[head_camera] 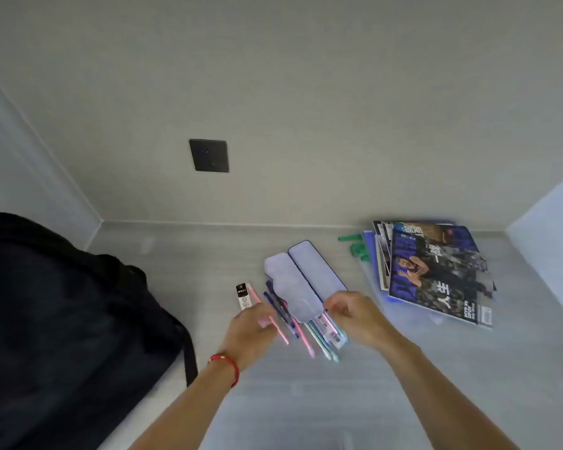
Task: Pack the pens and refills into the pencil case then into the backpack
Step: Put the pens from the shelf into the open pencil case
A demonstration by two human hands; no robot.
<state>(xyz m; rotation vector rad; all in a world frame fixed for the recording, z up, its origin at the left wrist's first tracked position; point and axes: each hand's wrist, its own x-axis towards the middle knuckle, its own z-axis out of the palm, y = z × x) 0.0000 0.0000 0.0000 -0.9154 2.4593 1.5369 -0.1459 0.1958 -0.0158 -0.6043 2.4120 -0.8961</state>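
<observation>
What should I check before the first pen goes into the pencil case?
1. Pencil case lid open: ok, it lies opened flat.
2. Case interior free: cannot tell, blurred.
3. Left hand on the pink pen: ok, fingers over it; grip unclear.
4. Right hand at the case's near end: ok; what it holds, cannot tell.
5. Other pens and refill box in reach: ok, beside the case.
6. Backpack open: cannot tell.
</observation>
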